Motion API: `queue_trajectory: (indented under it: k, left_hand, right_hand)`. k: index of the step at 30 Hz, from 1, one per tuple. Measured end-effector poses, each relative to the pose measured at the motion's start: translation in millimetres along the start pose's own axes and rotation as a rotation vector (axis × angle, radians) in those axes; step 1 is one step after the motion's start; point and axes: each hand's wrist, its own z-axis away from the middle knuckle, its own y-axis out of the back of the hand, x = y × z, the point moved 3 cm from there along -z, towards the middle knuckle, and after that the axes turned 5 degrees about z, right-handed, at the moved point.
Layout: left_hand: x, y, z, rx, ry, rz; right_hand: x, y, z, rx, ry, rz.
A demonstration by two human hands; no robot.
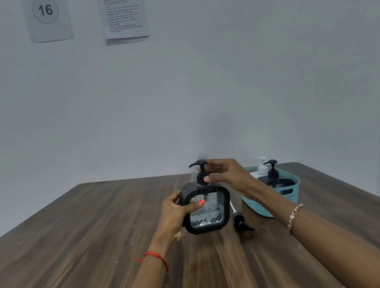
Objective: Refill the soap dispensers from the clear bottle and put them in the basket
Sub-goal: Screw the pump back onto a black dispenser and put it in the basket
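Centre of frame, just below the middle: the square black dispenser, its clear faceted window facing me. It looks upright; I cannot tell whether its base sits on the wooden table or is lifted just off it. I cannot read the liquid level behind the facets.

The left hand grips the dispenser's left edge. The thumb lies across the window and the fingers wrap round behind. There is a red thread on that wrist.

The right hand comes in from the right at the top of the dispenser. Its thumb and fingers are curled round the black pump, which stands in the dispenser's neck. There is a beaded bracelet on that wrist.

The clear bottle stands directly behind the dispenser. It is mostly hidden, with only its top and a strip of its body showing.

Right of centre is the teal basket, on the table just beside the dispenser. Inside it are a dark bottle dispenser with a black pump and, behind that, a white dispenser. Both stand upright.

A loose pump, black head with a white tube, lies flat on the table between the square dispenser and the basket.

On the wall at upper left is a sheet marked 16. To its right is a printed sheet, its text too small to read.
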Motion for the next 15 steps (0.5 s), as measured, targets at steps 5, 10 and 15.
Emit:
queue_trajectory:
  k: [5, 10, 15]
  left_hand:
    - [1, -2, -1, -0.022, -0.006, -0.002]
    - [-3, -2, -2, -0.005, 0.004, 0.025]
    - [-3, 0, 0, 0.01, 0.021, 0.027]
  right_hand:
    - [2, -3, 2, 0.151, -0.019, 0.106]
    - [5, -7, 8, 0.318, -0.02, 0.191]
    - [7, 6, 6, 0.306, -0.041, -0.067]
